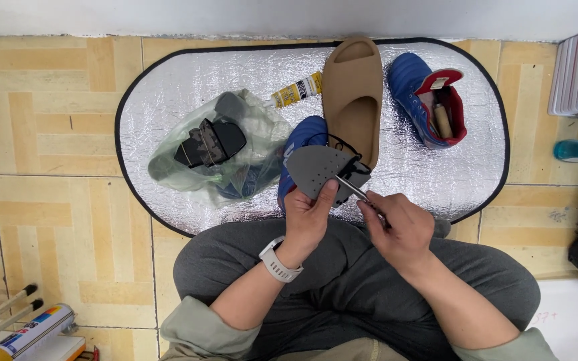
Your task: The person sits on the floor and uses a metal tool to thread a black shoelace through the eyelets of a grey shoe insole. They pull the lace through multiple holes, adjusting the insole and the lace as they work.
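Note:
My left hand [307, 217] grips a blue shoe [300, 150] together with a grey perforated insole piece [317, 169] held over it, thumb pressed on the insole's near edge. My right hand [399, 227] pinches a thin metal tool [352, 188] whose tip reaches under the insole near a black part at its right side. Both hands hover above my crossed legs in grey trousers. A white watch sits on my left wrist.
A silver oval mat [168, 87] covers the tiled floor. It holds a tan slide sandal [354, 93], a second blue shoe with red lining [429, 97], a yellow glue tube [296, 91] and a clear plastic bag of parts [209, 147]. Boxes stand at the right edge.

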